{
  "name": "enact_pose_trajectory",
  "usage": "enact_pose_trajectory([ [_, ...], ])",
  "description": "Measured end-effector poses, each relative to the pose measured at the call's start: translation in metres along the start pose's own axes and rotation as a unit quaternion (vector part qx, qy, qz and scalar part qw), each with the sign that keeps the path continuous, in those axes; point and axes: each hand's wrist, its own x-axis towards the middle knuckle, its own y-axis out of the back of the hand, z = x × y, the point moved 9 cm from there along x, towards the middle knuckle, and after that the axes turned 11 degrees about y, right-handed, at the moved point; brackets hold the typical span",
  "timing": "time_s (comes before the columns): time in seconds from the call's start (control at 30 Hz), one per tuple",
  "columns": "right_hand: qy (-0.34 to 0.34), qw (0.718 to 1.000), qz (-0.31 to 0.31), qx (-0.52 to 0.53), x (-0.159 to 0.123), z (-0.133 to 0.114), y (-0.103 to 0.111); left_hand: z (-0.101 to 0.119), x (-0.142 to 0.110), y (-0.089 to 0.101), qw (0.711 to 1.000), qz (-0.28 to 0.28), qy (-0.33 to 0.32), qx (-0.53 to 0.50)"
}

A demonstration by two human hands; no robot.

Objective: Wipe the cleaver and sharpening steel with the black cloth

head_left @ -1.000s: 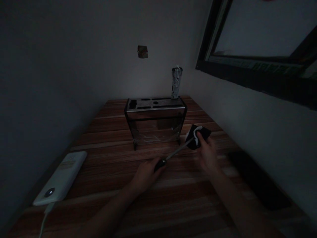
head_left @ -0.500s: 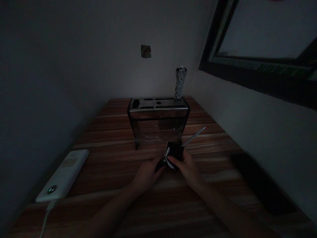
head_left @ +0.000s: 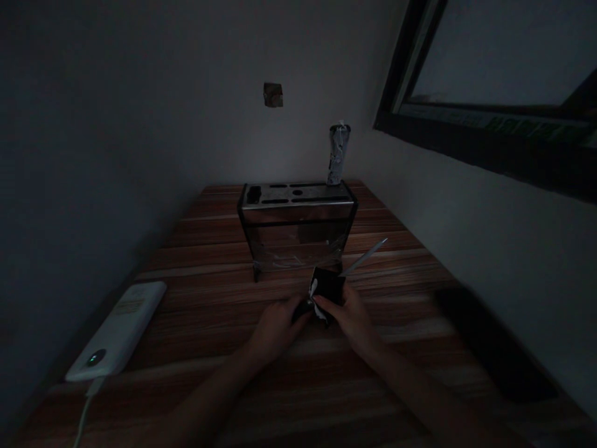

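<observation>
My left hand [head_left: 275, 328] is closed around the dark handle of a slim knife [head_left: 366, 256], whose narrow pale blade points up and to the right. Wrapped about the middle of it is a black cloth [head_left: 330, 285] with a whitish edge. My right hand [head_left: 351, 317] pinches this cloth, thumb on the near side. Just beyond both hands stands a knife block [head_left: 298, 214] with a slotted metal top and see-through front. A handle [head_left: 337, 155] covered in crinkled plastic rises from its back right corner.
A white power bank [head_left: 119, 330] with a cable [head_left: 84, 417] lies at the left on the wood-grain table [head_left: 219, 298]. Along the right edge is a long black object [head_left: 494, 342], too dark to name. Walls close in both sides, with a dark-framed window [head_left: 480, 134] at upper right.
Hardly anything differs: the view has shifted very slightly. Both hands keep their hold on the knife and the cloth, in nearly the same place.
</observation>
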Motion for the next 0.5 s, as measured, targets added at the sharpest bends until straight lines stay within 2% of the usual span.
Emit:
enact_pose_trajectory([
  [0.33,-0.024,0.998,0.04,0.031,0.004,-0.004,0.009,-0.002,0.0,-0.002,1.0,-0.004,0.005,-0.002],
  [0.5,-0.013,0.996,0.066,0.066,0.012,-0.01,0.02,0.0,0.0,0.0,1.0,0.002,0.005,-0.004],
])
